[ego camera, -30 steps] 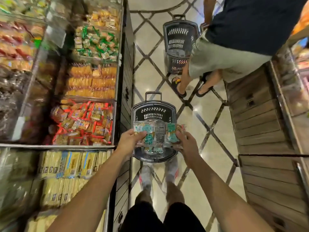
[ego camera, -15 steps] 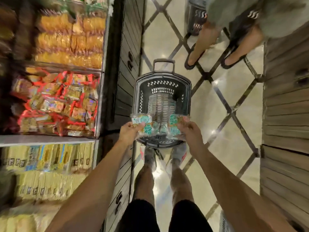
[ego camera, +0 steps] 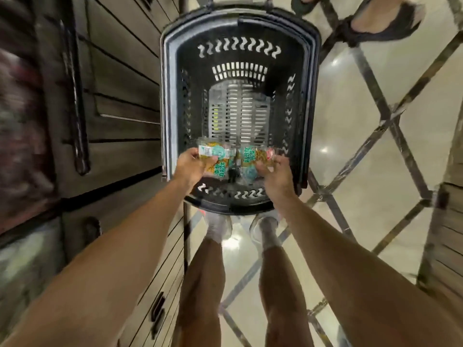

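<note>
Fingers of left hand [ego camera: 191, 166] and right hand [ego camera: 274, 170] curl in a tight grip on snack packets [ego camera: 235, 159] above basket [ego camera: 167, 101].

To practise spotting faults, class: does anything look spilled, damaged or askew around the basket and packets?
Nothing stands out. Left hand and right hand hold the snack packets over the upright basket; no spill shows on the floor.

shelf goods [ego camera: 17, 136] blurred, basket handle [ego camera: 239, 0] cropped
</note>
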Demonstrator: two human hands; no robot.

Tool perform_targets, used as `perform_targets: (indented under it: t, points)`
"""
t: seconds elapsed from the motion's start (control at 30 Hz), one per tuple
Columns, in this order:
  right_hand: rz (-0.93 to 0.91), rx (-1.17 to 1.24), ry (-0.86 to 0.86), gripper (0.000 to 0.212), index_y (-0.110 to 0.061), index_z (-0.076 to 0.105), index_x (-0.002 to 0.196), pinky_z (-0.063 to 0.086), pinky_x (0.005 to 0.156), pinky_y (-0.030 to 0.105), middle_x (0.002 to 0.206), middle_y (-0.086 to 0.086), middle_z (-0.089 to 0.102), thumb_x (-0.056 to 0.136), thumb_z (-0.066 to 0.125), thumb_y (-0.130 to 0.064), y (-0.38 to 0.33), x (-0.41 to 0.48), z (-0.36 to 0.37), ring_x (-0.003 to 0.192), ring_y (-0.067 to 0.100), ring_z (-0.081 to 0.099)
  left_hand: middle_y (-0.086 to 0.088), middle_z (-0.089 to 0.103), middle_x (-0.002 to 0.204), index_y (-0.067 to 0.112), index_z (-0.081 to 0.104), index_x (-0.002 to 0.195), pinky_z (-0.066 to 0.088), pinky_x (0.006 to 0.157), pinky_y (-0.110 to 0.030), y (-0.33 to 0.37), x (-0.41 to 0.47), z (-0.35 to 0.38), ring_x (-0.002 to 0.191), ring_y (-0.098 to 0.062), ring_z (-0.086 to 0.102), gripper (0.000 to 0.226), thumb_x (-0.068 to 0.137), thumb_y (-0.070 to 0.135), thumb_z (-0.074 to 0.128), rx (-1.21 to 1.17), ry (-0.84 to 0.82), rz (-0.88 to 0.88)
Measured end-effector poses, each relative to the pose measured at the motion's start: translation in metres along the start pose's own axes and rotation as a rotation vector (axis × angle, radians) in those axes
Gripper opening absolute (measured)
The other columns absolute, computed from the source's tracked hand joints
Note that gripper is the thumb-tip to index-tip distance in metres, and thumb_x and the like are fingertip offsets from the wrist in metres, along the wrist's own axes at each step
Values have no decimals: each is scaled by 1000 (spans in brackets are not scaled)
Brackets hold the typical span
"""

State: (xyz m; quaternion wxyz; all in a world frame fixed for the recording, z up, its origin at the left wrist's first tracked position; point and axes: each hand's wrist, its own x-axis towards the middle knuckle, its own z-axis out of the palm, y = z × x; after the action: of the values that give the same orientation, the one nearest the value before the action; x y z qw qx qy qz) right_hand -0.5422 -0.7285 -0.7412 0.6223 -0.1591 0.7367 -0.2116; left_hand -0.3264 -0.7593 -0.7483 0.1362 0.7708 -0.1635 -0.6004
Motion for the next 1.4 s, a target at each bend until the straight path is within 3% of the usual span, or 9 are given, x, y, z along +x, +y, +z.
perform_targets:
  t: [0.13,0.27,0.43,0.53,0.67,0.77,0.93,1.1,1.4]
  points:
    - [30,23,36,56,-25,49,118,52,102,58,134,19,60,81,88,-38,33,54,18,118,36,64,-7,72,111,5,65,110,57,61,-15,-22,62,17,84,-11,71,26,89,3,80,35,26,16]
    - [21,-93,72,44,-10,50,128,48,87,31,127,8,59,95,76,-25,45,104,25,112,21,60,-13,71,116,-6,60,125,55,55,-15,-39,120,27,79,-9,70,43,89,5,81,12,96,28]
    - [-16,-114,132,38,-10,54,126,54,70,12,111,0,63,96,76,-16,52,176,43,93,10,65,-17,73,115,5,62,113,61,92,-52,-55,196,45,107,-33,73,42,81,11,89,-32,89,30]
    - [-37,-108,173,42,-5,54,130,42,57,2,118,6,62,95,76,-12,53,212,57,87,5,59,-8,74,104,3,58,116,62,89,-43,-52,219,61,98,-25,73,39,87,8,83,-33,67,84]
    - [-54,-96,223,48,-7,52,137,39,82,16,137,10,54,96,76,-18,63,245,78,119,19,54,-1,72,101,2,54,128,63,86,-30,-50,244,74,88,-11,72,45,91,8,79,-50,67,126]
    - [-51,-24,263,50,-10,51,139,38,93,22,144,9,52,96,74,-16,64,262,89,124,17,51,0,71,102,9,51,124,62,92,-38,-55,262,78,93,-14,72,44,92,14,80,-26,93,171]
    - [-61,-48,328,48,-17,55,129,54,98,36,119,0,61,90,82,-22,77,284,96,109,18,62,-4,68,116,19,44,124,59,97,-48,-68,277,82,107,-21,70,46,93,23,78,0,62,226]
    - [-68,-98,371,37,-18,61,124,47,89,28,132,4,65,92,80,-25,89,290,96,114,14,58,1,68,115,24,55,128,56,96,-47,-81,278,89,109,-18,66,52,85,43,78,94,171,335]
    - [-180,-516,449,47,-19,64,136,50,100,44,139,7,57,98,67,-46,103,290,97,125,25,56,-14,50,118,10,49,149,57,85,-47,-95,274,105,106,-26,53,66,97,45,67,530,377,493]
